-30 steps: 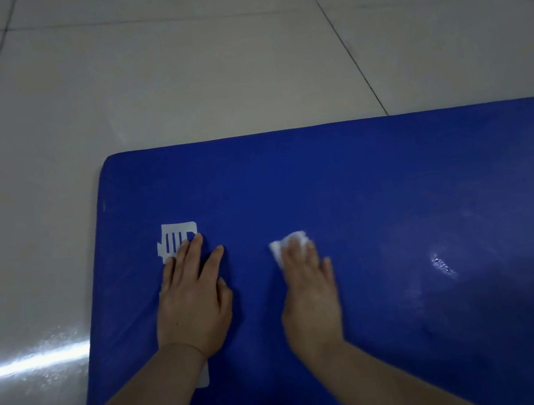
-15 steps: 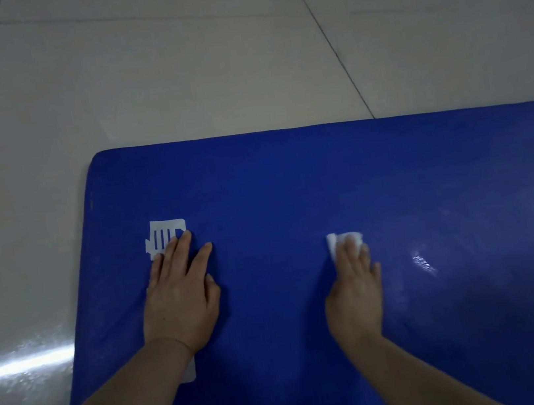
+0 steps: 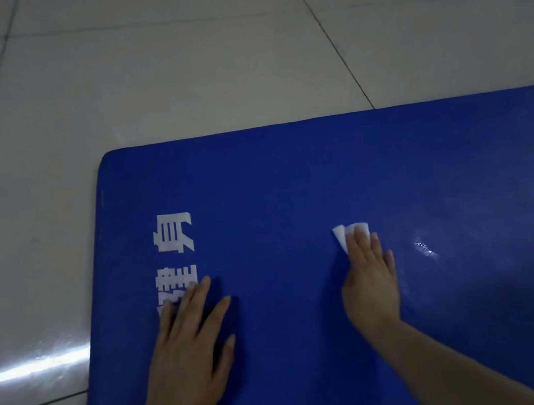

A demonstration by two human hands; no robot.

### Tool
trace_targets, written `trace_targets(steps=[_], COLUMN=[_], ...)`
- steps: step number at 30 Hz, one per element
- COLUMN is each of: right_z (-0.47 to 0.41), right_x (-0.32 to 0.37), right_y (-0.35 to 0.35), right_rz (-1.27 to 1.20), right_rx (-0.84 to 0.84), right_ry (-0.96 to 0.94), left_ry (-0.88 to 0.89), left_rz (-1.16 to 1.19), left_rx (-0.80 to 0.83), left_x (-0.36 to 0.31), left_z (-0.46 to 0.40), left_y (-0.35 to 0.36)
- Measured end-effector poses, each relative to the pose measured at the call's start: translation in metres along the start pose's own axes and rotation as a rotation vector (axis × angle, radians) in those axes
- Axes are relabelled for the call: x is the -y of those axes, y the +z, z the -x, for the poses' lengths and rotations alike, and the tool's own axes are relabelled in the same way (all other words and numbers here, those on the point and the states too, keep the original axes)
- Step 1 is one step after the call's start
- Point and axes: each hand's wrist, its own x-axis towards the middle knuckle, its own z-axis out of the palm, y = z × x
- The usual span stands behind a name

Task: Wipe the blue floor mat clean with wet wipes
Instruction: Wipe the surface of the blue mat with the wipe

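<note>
On the mat [image 3: 288, 171], right hand [image 3: 372, 287] presses wipe [image 3: 343, 234] flat.

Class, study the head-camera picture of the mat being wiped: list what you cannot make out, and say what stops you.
1. Most of the wet wipe: covered by the right hand.
2. The white lettering: lower characters hidden under the left hand and cut off by the bottom edge.
3. The blue floor mat: its right and near ends run out of frame.
4. Dirt on the mat: too dim to tell.
</note>
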Motion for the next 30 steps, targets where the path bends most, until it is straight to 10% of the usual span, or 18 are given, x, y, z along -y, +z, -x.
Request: trace_targets(steps=[11, 20, 27, 30], right_z=[0.081, 0.025, 0.106, 0.088], right_x=[0.087, -0.002, 0.073, 0.050], right_y=[0.037, 0.002, 0.038, 0.031], right_rz=[-0.043, -0.022, 0.046, 0.052], right_rx=[0.077, -0.036, 0.060, 0.077], right_ry=[-0.635, 0.072, -0.667, -0.583], left_ry=[0.004, 0.012, 0.005, 0.004], left_rz=[-0.046, -0.060, -0.047, -0.041], left_rx=[0.108, 0.092, 0.118, 0.113], left_x=[-0.004, -0.002, -0.002, -0.003], left_z=[0.006, 0.007, 0.006, 0.006], left_y=[-0.002, 0.002, -0.002, -0.003])
